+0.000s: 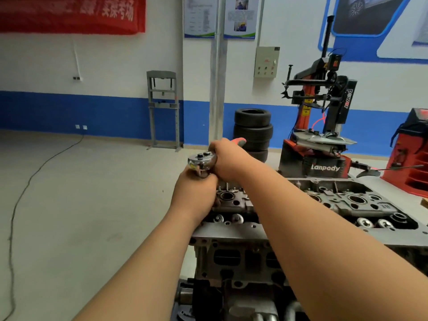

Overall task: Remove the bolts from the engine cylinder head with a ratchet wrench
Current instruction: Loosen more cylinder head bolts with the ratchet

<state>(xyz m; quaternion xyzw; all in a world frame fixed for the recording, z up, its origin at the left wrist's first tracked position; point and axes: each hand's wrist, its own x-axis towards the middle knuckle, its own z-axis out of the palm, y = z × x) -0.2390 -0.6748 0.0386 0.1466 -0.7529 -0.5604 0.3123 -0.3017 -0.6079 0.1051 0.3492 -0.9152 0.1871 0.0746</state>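
The fingers of the left hand (196,191) are curled round the socket shaft just beneath the chrome head of the ratchet wrench (202,161), steadying it. The right hand (228,158) is clenched about the wrench's red-and-grey handle (239,142), whose tip pokes out beyond the knuckles. The wrench stands over the far left end of the cylinder head (347,202), which sits open-topped on the engine block (231,258). The bolt being worked is hidden under the left hand, so I cannot tell how far out it is. The wrench is stiff polished steel, likely slippery at the head, so the grippy handle is the place to pull, taken near its end for leverage, with the other hand keeping the socket square. A head bolt is probably tight and may let go suddenly. The cast head looks heavy and unlikely to shift, but its edges would be hard on knuckles. Beyond stand stacked tyres (253,126), a tyre changer (324,167), a grey press frame (163,110) against the wall, and a cable (23,193) trailing across the floor.
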